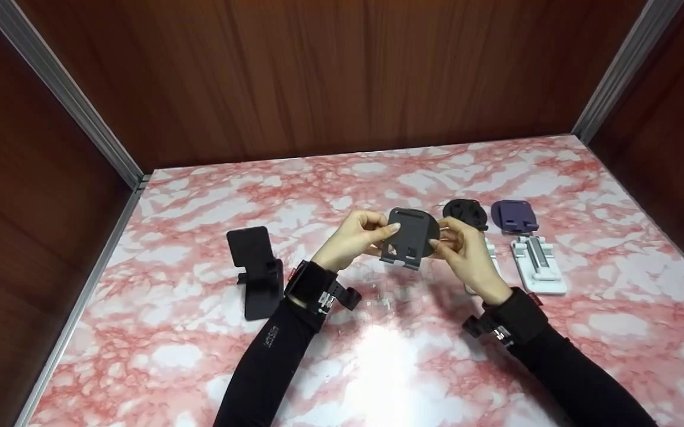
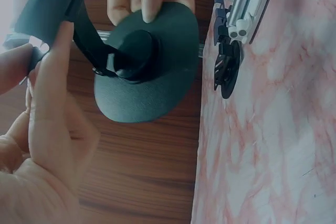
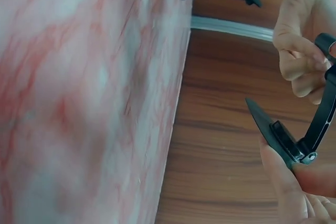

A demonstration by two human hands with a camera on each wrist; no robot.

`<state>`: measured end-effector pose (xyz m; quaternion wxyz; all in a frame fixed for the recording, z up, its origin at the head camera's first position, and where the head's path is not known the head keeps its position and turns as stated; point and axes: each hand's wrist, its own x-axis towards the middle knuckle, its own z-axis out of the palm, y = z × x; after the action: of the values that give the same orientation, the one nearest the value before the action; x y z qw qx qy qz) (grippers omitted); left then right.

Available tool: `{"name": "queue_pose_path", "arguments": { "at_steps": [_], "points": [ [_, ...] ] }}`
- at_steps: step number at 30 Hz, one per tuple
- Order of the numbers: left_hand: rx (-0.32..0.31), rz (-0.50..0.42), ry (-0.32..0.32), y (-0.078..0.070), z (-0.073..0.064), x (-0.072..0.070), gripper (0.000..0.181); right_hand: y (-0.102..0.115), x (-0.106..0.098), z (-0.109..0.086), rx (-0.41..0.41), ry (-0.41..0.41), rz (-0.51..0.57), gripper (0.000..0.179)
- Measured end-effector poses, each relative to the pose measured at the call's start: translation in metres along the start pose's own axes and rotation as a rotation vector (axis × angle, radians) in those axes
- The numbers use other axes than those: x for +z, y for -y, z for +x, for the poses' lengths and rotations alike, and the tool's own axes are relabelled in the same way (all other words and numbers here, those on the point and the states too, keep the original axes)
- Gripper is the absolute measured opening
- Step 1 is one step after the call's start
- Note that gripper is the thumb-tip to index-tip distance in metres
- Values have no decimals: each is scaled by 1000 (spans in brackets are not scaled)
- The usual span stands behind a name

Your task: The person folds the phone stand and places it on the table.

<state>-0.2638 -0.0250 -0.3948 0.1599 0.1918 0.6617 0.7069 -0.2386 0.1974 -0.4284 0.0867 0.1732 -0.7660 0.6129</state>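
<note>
A dark grey folding phone stand (image 1: pixel 408 232) is held up above the table between both hands. My left hand (image 1: pixel 353 240) pinches the slotted phone plate at its left edge, thumb on the front. On the other side, my right hand (image 1: pixel 465 252) pinches the round base between thumb and fingers. In the left wrist view the rounded base (image 2: pixel 176 85) joins the plate through a hinged arm (image 2: pixel 89 40), which is unfolded. The right wrist view shows the base (image 3: pixel 262 124) edge-on, with the right thumb near the hinge (image 3: pixel 310 157).
An unfolded black phone stand (image 1: pixel 255 273) stands at the left. To the right lie a round black stand (image 1: pixel 464 212), a purple stand (image 1: pixel 515 216) and a white stand (image 1: pixel 538 267), all folded. Another white stand (image 1: pixel 491 249) is partly hidden by the right hand. Wooden panels (image 1: pixel 318 77) enclose the table.
</note>
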Motion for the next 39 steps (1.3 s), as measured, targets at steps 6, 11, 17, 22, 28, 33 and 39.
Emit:
{"name": "queue_pose_path", "arguments": {
  "at_steps": [6, 11, 17, 22, 28, 33, 39],
  "points": [
    [-67, -35, 7, 8, 4, 0, 18, 0, -2, -1, -130, -46, -164, 18],
    [-101, -37, 14, 14, 4, -1, 20, -1, -1, -2, -237, -57, -243, 19],
    [-126, -49, 3, 17, 4, 0, 22, -2, -1, -2, -328, -76, -317, 18],
    [-153, -61, -8, 19, 4, 2, 20, -2, -1, -1, -410, -84, -353, 20],
    [-167, -67, -21, 19, 2, 2, 19, -4, 1, 0, -443, -82, -372, 20],
    [-113, -40, -28, 15, -3, 1, 15, -1, 3, 0, -364, -79, -287, 20],
    [71, 201, -115, 4, -9, 2, 12, 8, 4, 0, -192, -33, -88, 19]
  ]
}}
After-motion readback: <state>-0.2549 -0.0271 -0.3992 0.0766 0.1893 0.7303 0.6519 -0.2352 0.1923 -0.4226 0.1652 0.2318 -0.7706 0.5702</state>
